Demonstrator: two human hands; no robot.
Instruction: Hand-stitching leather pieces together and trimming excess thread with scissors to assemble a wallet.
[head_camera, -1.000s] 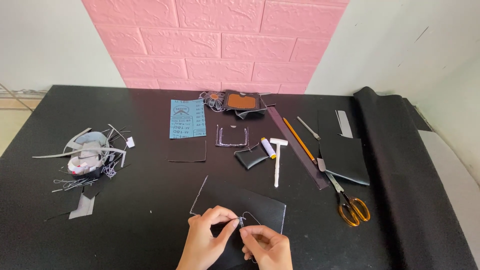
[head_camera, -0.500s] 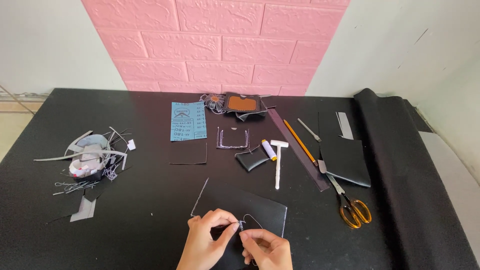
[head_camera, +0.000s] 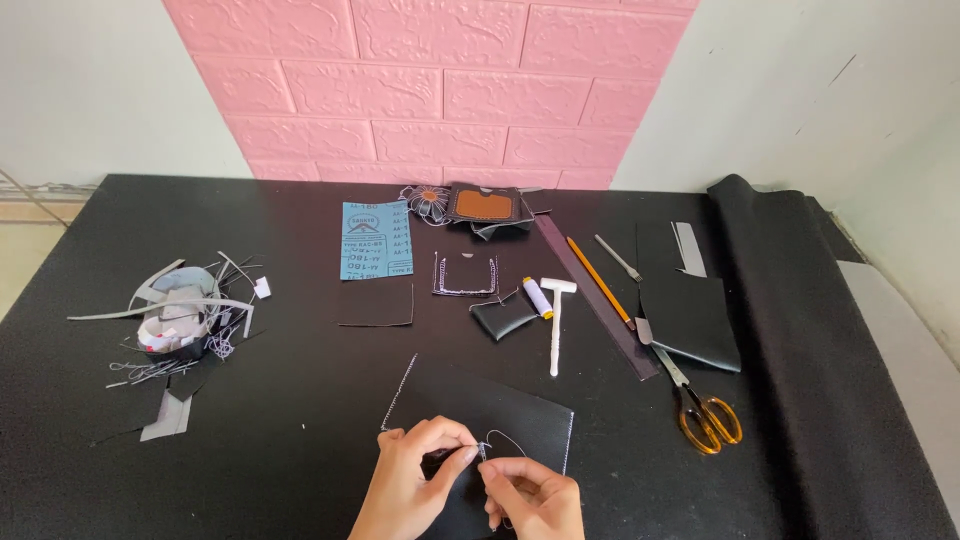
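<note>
Black tabletop (head_camera: 280, 470) filled most of my view, pink brick panel (head_camera: 440, 90) behind it. A roll of black material (head_camera: 800, 330) lay along the right side. Near the bottom edge I saw the black leather piece (head_camera: 510, 415) with white stitching on its edges, lying flat under both hands. My left hand (head_camera: 410, 485) was pressed together, fingertips pinching the leather's near edge. My right hand (head_camera: 535, 495) was just beside it, fingers pinched on a thin white thread (head_camera: 505, 440) that looped up over the leather; a needle I could not make out. Well apart on the left sat a pile of scraps (head_camera: 180, 320). Farther back: blue sandpaper sheet (head_camera: 376, 240), a small black square (head_camera: 375, 305), a brown-and-black wallet piece (head_camera: 485, 207). Right of centre: dark ruler strip (head_camera: 595, 295), pencil (head_camera: 600, 283), white T-handled tool (head_camera: 556, 325), orange-handled scissors (head_camera: 700, 410), small thread spool (head_camera: 538, 298).
</note>
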